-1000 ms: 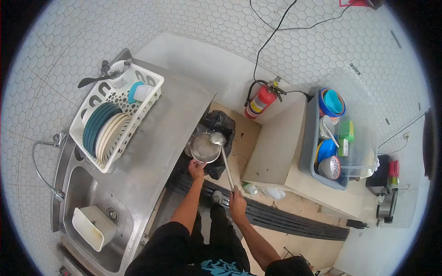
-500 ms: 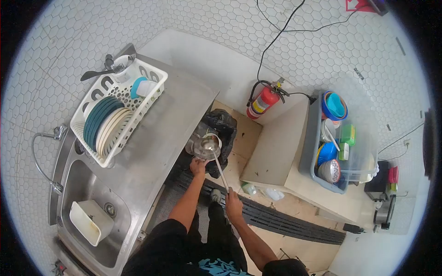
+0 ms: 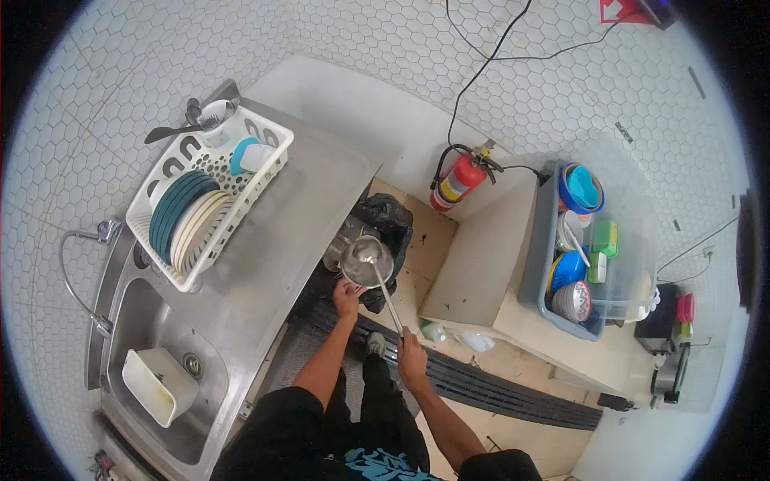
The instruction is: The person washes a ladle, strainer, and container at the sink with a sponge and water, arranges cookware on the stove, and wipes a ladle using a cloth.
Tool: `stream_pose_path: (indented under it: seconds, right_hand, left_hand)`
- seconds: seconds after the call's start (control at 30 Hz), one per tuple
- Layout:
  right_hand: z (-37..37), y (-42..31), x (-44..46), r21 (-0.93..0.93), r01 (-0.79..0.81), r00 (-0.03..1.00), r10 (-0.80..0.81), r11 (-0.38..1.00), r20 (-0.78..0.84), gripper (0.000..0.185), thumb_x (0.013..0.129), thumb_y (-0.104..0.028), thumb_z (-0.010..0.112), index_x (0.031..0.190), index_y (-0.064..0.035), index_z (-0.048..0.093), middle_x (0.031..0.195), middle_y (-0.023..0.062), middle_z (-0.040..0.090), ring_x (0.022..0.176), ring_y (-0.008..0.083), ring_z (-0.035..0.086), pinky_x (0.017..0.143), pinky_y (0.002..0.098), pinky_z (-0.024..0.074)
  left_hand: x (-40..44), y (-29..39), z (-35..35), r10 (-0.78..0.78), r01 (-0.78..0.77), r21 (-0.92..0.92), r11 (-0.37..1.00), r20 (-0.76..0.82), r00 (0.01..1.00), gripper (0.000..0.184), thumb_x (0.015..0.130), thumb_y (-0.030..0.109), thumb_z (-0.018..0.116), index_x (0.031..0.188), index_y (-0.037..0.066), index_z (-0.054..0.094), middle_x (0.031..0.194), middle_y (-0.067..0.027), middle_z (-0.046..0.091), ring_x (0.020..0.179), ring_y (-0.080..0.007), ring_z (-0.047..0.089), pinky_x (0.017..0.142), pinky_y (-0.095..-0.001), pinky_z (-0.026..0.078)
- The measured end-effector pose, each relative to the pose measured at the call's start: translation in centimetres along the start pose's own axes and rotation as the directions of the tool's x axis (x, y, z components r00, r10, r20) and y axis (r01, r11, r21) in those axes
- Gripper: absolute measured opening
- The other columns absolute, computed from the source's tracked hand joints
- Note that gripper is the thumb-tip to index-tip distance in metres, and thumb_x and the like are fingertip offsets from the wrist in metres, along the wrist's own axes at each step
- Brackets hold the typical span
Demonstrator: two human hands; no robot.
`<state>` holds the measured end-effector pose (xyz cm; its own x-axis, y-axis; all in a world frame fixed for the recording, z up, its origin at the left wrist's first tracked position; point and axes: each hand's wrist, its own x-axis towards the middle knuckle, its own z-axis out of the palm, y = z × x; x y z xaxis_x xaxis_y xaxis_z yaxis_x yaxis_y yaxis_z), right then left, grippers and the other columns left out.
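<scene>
My right hand [image 3: 411, 358] is closed around the long, light handle [image 3: 390, 307] of a metal utensil. At its far end is a round, shiny metal bowl [image 3: 358, 267], inner side facing up; whether handle and bowl are one piece I cannot tell. Just below the rim, my left hand [image 3: 346, 300] has its fingers bent against the bowl's near edge; what they grip is partly hidden. Another metal vessel [image 3: 331, 258] shows to the left of the bowl. Behind them, a black plastic bag [image 3: 391, 215] lines something on the floor beside the counter.
On the left, a steel counter [image 3: 305, 188] carries a white dish rack [image 3: 265, 192] with plates and utensils. A sink [image 3: 212, 401] holds a cream-coloured tub [image 3: 178, 385]. A fire extinguisher [image 3: 459, 183] stands ahead. To the right, a storage bin [image 3: 553, 317] of bowls sits on a cabinet [image 3: 513, 297].
The round metal bowl has tilted, so its inner side now faces up more openly. It has shifted slightly right and down, and my right hand has moved slightly right and down.
</scene>
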<state>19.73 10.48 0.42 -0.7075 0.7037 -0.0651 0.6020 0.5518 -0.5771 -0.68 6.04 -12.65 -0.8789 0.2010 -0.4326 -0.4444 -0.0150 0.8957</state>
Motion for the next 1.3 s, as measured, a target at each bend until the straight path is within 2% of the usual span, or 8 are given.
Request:
stream_pose_path:
  seconds: [0.23,0.43,0.5,0.63,0.77,0.83,1.1,1.3]
  right_hand:
    - [-7.0,-1.5,-3.0,0.282,-0.048,0.979,0.101,0.958,-0.178,0.028,0.089,-0.01,0.055,0.114,0.0024,0.052,0.075,0.0179,0.058,0.063,0.0321,0.058,0.057,0.0378,0.0459]
    - [-14.4,-6.1,-2.8,0.56,-0.198,0.978,0.204,0.805,0.053,0.023,0.089,-0.01,0.052,0.108,0.0018,0.055,0.069,0.0027,0.051,0.064,0.0098,0.047,0.057,0.0265,0.0414]
    - [-13.0,-4.2,-2.1,0.554,0.0,1.0,-0.001,0.832,0.002,0.023,0.089,-0.011,0.051,0.108,0.0013,0.056,0.068,0.0003,0.051,0.06,0.0089,0.047,0.054,0.0246,0.0402]
    - [-10.3,-6.2,-0.4,0.658,-0.014,0.948,-0.2,0.753,0.25,0.023,0.09,-0.011,0.051,0.111,-0.0023,0.057,0.065,-0.0032,0.046,0.051,0.0028,0.042,0.045,0.0199,0.0335]
    - [-8.5,-10.8,1.1,0.643,0.038,0.815,-0.396,0.765,0.423,0.026,0.088,-0.01,0.054,0.112,0.0002,0.057,0.071,0.0006,0.05,0.062,0.0071,0.045,0.056,0.0231,0.0393]
    - [-8.4,-14.0,0.2,0.599,0.077,0.731,-0.454,0.797,0.51,0.027,0.088,-0.011,0.054,0.112,-0.0001,0.057,0.074,0.0017,0.051,0.064,0.0069,0.046,0.058,0.0234,0.0403]
    - [-4.0,-27.7,-4.7,0.503,-0.106,0.399,-0.427,0.858,0.812,0.028,0.091,-0.012,0.051,0.116,-0.0003,0.055,0.067,-0.0008,0.049,0.05,0.005,0.044,0.045,0.0207,0.036]
    - [2.4,-34.5,-9.1,0.441,-0.356,0.345,-0.322,0.824,0.881,0.027,0.094,-0.012,0.047,0.118,-0.0007,0.05,0.063,-0.0009,0.044,0.042,0.0065,0.04,0.037,0.0216,0.0327]
  left_hand:
    - [-8.4,8.3,-0.9,0.1,-0.066,-0.257,0.964,0.12,0.988,0.008,0.089,-0.002,0.051,0.096,-0.003,0.048,0.088,-0.009,0.055,0.085,-0.0162,0.057,0.083,-0.0374,0.055]
    - [-17.6,21.1,-7.1,0.112,-0.081,-0.421,0.903,0.05,0.992,0.012,0.089,0.001,0.053,0.101,0.0,0.051,0.09,-0.0054,0.058,0.085,-0.0136,0.058,0.081,-0.0335,0.055]
    - [-20.0,23.6,-10.0,0.143,-0.151,-0.425,0.892,-0.052,0.988,0.014,0.089,0.002,0.054,0.103,0.002,0.052,0.092,-0.0048,0.058,0.087,-0.0144,0.059,0.079,-0.0327,0.055]
    - [-23.2,26.6,-17.8,0.192,-0.291,-0.299,0.909,-0.319,0.928,0.014,0.086,0.0,0.058,0.099,0.001,0.054,0.093,-0.0062,0.062,0.084,-0.0133,0.06,0.073,-0.0303,0.055]
    - [-25.7,28.4,-25.5,0.469,-0.327,0.353,0.877,-0.477,0.743,0.011,0.082,0.0,0.062,0.093,0.0,0.058,0.087,-0.0094,0.063,0.081,-0.0162,0.062,0.068,-0.0301,0.051]
    - [-26.8,28.2,-29.8,0.796,-0.274,0.879,0.391,-0.173,0.58,0.015,0.078,0.001,0.064,0.093,0.002,0.059,0.082,-0.0116,0.06,0.077,-0.0253,0.061,0.068,-0.0331,0.05]
    - [-23.8,24.1,-45.1,0.751,-0.164,0.976,0.144,0.001,0.661,0.008,0.074,0.005,0.054,0.082,0.005,0.053,0.08,-0.0105,0.05,0.079,-0.0284,0.054,0.066,-0.0393,0.046]
    - [-19.2,17.9,-52.8,0.625,-0.196,0.968,0.157,0.056,0.778,0.011,0.074,0.006,0.053,0.084,0.005,0.052,0.083,-0.0103,0.051,0.085,-0.0288,0.055,0.07,-0.0385,0.047]
